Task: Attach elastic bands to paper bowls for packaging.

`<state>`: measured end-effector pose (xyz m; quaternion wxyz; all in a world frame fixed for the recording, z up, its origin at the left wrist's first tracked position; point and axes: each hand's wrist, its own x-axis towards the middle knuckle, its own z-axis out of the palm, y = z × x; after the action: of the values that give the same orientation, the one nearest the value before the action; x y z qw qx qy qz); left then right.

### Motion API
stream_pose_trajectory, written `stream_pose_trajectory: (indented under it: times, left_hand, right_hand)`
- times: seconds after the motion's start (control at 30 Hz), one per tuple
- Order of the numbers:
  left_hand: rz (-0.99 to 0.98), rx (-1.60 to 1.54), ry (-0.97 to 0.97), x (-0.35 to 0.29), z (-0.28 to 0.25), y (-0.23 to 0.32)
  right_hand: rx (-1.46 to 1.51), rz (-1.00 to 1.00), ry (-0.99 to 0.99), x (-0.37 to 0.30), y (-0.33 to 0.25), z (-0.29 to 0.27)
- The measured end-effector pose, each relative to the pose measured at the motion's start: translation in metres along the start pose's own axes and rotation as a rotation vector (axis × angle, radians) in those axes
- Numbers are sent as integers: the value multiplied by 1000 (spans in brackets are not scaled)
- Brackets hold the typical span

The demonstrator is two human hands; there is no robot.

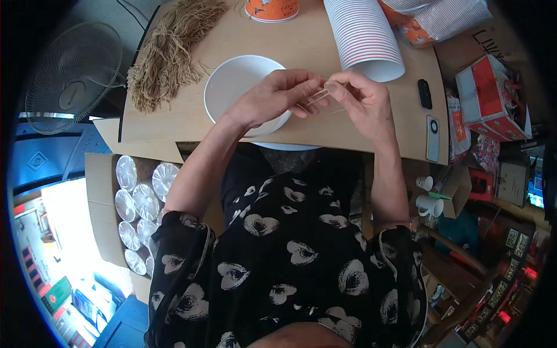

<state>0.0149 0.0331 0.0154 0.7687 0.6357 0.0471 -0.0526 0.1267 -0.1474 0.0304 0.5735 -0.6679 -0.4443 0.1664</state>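
Note:
Both my hands meet over the table's front edge, pinching thin pale strands of string [316, 97] stretched between the fingertips. My left hand [277, 95] has its fingers bent around one end, above the rim of a large white round bowl [229, 78]. Thumb and forefinger of my right hand [366, 107] are closed on the other end. Just beyond the right hand lies a long stack of white paper cups [362, 35] on its side, its open mouth toward me. A thick bundle of tan string [165, 64] lies at the table's left side.
An orange patterned paper cup [271, 10] stands at the back. Bagged cups [444, 23] fill the far right corner. A phone [433, 138] and a black object [425, 94] lie near the right edge. Below left, a carton [104, 209] holds wrapped cup stacks; a fan [72, 78] stands beyond.

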Motion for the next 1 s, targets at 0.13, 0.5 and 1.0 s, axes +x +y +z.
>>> stream_pose_trajectory:
  times: [0.13, 0.5, 1.0]
  left_hand:
    - [-39, 57, -81, 3, -6, 1]
    - [-1, 108, -154, 8, -15, -10]
    - [29, 184, -75, -2, -17, -8]
  right_hand:
    - [-54, 65, -10, -4, -7, -10]
    - [-3, 157, -86, -17, 2, -22]
    - [72, 182, -98, -11, -1, -16]
